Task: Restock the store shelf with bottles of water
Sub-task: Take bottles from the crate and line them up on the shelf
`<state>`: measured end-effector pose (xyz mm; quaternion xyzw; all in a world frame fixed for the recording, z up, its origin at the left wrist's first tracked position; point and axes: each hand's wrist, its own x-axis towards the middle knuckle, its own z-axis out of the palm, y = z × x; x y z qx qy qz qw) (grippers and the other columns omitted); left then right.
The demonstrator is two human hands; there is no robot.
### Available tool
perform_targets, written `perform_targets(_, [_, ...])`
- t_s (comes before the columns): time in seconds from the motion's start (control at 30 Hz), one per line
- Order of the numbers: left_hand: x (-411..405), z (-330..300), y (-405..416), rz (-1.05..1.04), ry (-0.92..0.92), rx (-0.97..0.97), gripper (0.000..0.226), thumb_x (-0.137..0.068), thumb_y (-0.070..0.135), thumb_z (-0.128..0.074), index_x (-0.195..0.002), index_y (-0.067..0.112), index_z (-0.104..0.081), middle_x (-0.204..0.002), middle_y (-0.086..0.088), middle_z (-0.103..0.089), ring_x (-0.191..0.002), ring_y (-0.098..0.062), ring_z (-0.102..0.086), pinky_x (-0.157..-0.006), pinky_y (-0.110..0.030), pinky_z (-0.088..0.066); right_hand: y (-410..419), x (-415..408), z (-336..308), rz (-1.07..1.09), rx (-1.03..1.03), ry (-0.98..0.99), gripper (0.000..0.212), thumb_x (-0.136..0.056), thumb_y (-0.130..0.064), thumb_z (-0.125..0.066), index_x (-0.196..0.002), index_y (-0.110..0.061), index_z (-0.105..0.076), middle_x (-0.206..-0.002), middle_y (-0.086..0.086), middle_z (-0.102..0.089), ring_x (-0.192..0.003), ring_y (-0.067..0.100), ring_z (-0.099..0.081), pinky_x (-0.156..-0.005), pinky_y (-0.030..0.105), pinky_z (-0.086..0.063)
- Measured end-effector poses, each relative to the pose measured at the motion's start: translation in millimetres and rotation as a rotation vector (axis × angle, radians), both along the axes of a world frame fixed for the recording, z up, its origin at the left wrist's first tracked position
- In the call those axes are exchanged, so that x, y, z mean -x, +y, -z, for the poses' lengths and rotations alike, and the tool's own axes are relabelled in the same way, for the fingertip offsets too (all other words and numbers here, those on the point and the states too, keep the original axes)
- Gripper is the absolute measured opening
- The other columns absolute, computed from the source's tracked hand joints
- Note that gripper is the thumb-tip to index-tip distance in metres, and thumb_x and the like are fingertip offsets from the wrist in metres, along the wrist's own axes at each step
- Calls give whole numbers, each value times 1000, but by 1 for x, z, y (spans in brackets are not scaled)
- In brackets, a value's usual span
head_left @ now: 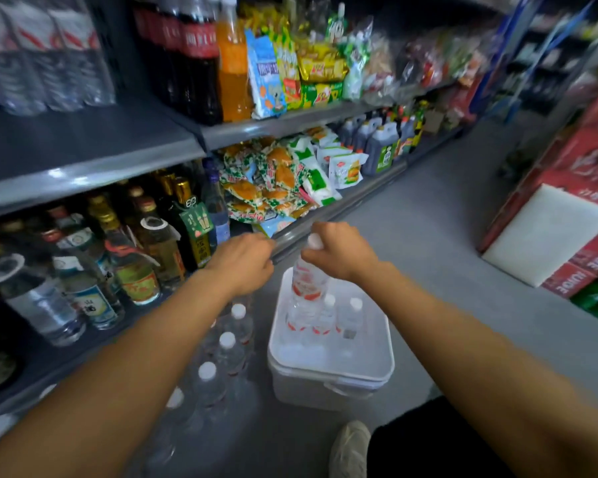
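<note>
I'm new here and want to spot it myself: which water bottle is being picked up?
Find the white plastic bin on the floor beside the shelves. Several water bottles stand in it; the one meant is at its far-left corner. Unlike its neighbours, it rises above them, with the right hand gripping its white cap.
</note>
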<state>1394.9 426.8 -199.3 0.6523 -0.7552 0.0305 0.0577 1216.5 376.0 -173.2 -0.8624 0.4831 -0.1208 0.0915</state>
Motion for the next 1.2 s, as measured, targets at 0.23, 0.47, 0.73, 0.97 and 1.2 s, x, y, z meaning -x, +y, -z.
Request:
perform_targets(0.23, [-38,-111,34,-72,-39,241,22,-89,25,-47,-104,15,-60,-111,-8,-58,-103,-31,-57,-75,-37,-48,22,-39,-128,-115,267,-148,27,-82,-32,-62,-80,-9,-48,-79,9,-53,-75,29,-51,-59,35,-34])
perform_targets(0.47, [-107,-190,77,-214,-108,357,27,-94,24,-47,-116,12,-58,-117,-7,-56,-106,-30,-55,-77,-37,-46,36,-112,-215,-242,479,-327,35,-82,-35,-60,-99,-4,-58,-96,18,-65,-90,36,-58,-68,37,-41])
perform_targets(0.73, [-206,-232,104,-423,-170,436,28,-90,24,-48,-115,15,-58,-123,-7,-58,-110,-32,-56,-82,-40,-47,38,-224,-261,-431,510,-484,47,-70,-44,-46,-99,-8,-56,-94,15,-65,-87,37,-57,-70,40,-45])
perform_targets(0.97, [-290,-227,102,-523,-166,398,20,-87,23,-47,-101,14,-58,-109,-7,-59,-97,-32,-58,-78,-43,-51,16,-338,-253,-563,483,-452,32,-86,-30,-56,-103,-4,-52,-93,18,-64,-83,39,-56,-69,41,-47])
perform_targets(1.2, [-368,-197,81,-617,-174,323,9,-91,24,-48,-91,16,-51,-106,-6,-58,-95,-28,-57,-70,-35,-44,-23,-451,-239,-601,461,-373,34,-89,-29,-54,-110,-3,-52,-103,21,-63,-93,41,-58,-74,39,-46])
